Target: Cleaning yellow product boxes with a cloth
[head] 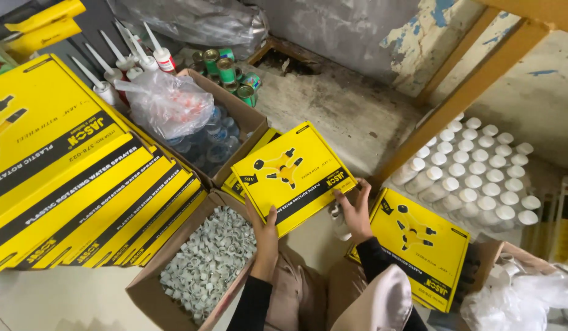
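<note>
I hold a flat yellow box (294, 176) with a black band and a sprayer picture over my lap. My left hand (265, 232) grips its near left edge, fingers under it. At its near right corner my right hand (354, 208) pinches the edge. Both sleeves are black. Beneath the held box lies another yellow box (237, 186), mostly hidden. A third one (422, 244) lies flat to the right of my right hand.
Several yellow boxes (81, 184) are stacked at left. A cardboard carton of small grey plastic fittings (204, 263) stands by my left knee. Another carton (235, 116) holds bagged items, with sealant tubes (121, 64) and green tins (225, 70) behind. White capped bottles (480, 171) lie at right.
</note>
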